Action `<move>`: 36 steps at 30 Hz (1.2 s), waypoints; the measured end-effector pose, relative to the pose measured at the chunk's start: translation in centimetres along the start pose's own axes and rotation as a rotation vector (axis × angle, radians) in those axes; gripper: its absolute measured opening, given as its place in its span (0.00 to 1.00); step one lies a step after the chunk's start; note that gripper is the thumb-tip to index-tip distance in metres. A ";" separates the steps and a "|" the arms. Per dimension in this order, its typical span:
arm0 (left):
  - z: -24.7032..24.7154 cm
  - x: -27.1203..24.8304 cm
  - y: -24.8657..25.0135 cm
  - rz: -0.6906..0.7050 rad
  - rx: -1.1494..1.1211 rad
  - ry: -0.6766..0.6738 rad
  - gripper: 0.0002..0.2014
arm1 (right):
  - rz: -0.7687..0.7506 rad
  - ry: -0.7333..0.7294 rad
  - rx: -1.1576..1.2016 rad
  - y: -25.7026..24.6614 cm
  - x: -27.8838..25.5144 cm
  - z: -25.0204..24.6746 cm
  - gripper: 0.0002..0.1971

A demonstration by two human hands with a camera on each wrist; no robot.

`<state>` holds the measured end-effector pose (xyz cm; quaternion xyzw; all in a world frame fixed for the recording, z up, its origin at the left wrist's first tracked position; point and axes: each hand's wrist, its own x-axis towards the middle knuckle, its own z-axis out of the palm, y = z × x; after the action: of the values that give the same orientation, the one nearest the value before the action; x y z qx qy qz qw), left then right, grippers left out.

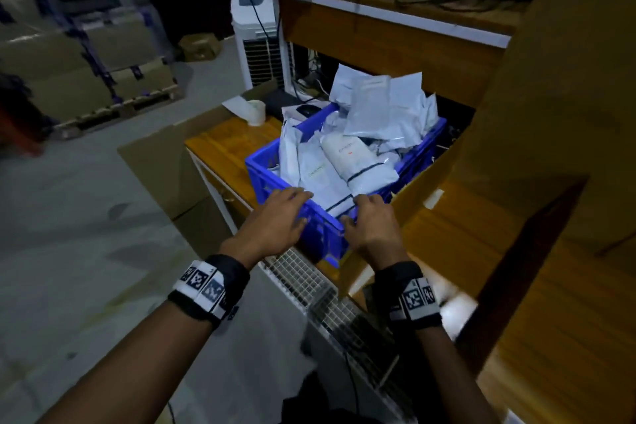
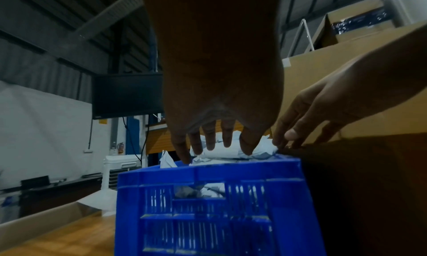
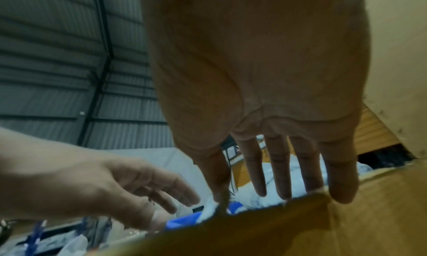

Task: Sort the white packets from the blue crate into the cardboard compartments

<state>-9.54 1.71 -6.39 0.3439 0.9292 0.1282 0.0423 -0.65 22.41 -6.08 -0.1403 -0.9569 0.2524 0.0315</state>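
Two bare forearms, each banded at the wrist: the left wristband (image 1: pixel 209 287) and right wristband (image 1: pixel 409 293) are black straps carrying white blocks printed with black-and-white square coded markers. No sleeves, gloves or rings show.

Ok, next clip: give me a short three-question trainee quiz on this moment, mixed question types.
1. True or false: the blue crate stands empty.
2. Multiple choice: where are the hands? A) both at the crate's near rim, B) both hanging at the person's sides, C) one raised above a shelf.
3. Fill in: the crate stands on a ____ counter.

Key
1. False: white packets are piled above its rim.
2. A: the left hand lies across the near rim with fingers extended, and the right hand reaches the near corner beside it; neither has lifted a packet yet.
3. Wooden.
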 end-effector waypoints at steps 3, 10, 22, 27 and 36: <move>0.4 3.1 -1.9 0.024 0.052 -0.029 0.23 | 0.000 0.025 -0.060 0.8 1.6 1.3 0.21; -2.4 10.2 -2.4 0.076 0.124 -0.019 0.13 | 0.060 0.057 -0.080 1.0 3.5 1.1 0.14; 0.6 22.8 -4.3 -0.392 -1.052 -0.323 0.53 | 0.271 0.049 -0.129 -1.2 3.8 0.9 0.19; 1.5 23.5 -3.7 -0.388 -1.150 -0.351 0.48 | 0.308 0.052 -0.136 -2.5 3.3 1.0 0.18; -1.4 21.4 -5.5 -0.382 -1.296 -0.537 0.07 | 0.398 0.052 -0.127 -4.5 2.8 0.9 0.18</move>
<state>-29.52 11.33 -6.28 0.1012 0.6681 0.5543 0.4860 -4.61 18.98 -4.70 -0.3349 -0.9231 0.1889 -0.0033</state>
